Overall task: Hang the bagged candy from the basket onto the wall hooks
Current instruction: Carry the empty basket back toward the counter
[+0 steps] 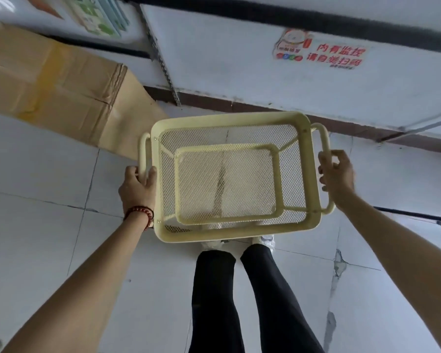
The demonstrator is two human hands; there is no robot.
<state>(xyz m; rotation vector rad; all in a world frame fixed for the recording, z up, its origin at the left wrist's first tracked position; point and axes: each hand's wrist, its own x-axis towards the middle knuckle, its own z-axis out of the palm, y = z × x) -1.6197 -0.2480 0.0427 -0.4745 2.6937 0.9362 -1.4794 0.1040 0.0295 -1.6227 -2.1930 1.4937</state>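
Observation:
A pale yellow mesh basket [313, 174] is held level above the tiled floor, in front of my legs. Nothing lies in it; the floor shows through the mesh bottom. My left hand [138, 186], with a red bead bracelet on the wrist, grips the basket's left handle. On the other side, my right hand [337, 174] grips the right handle. No bagged candy and no wall hooks are in view.
A large cardboard box [59, 85] stands on the floor at the left, close to the basket's far left corner. A white shelf base panel [239, 67] with a red-lettered sticker [321, 50] runs across the back. My legs [239, 296] stand just below the basket.

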